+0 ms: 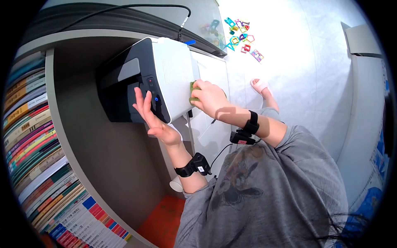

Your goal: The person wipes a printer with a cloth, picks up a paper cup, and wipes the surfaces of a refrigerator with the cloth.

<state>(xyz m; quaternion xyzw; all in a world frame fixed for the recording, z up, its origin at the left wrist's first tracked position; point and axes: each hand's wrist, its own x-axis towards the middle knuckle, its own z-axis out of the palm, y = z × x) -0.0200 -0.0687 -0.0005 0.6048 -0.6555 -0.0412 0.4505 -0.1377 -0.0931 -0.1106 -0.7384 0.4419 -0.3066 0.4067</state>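
A white and black printer point(173, 74) sits in a shelf compartment, with a blue-lit button on its dark front panel. My right hand point(209, 98) is closed on a green cloth point(192, 93) and presses it to the printer's white side, near the edge. Most of the cloth is hidden under the fingers. In front of the dark panel is my left hand point(155, 118), its fingers stretched out and nothing in it. Whether it touches the printer I cannot tell. Black straps with small devices are round both wrists.
Books point(37, 136) fill the shelf on the left. A black cable point(136, 5) runs above the printer. Colourful plastic shapes point(240, 35) and a small card point(257, 55) lie on the floor. A white cylinder point(176, 184) and a red surface point(165, 221) are below.
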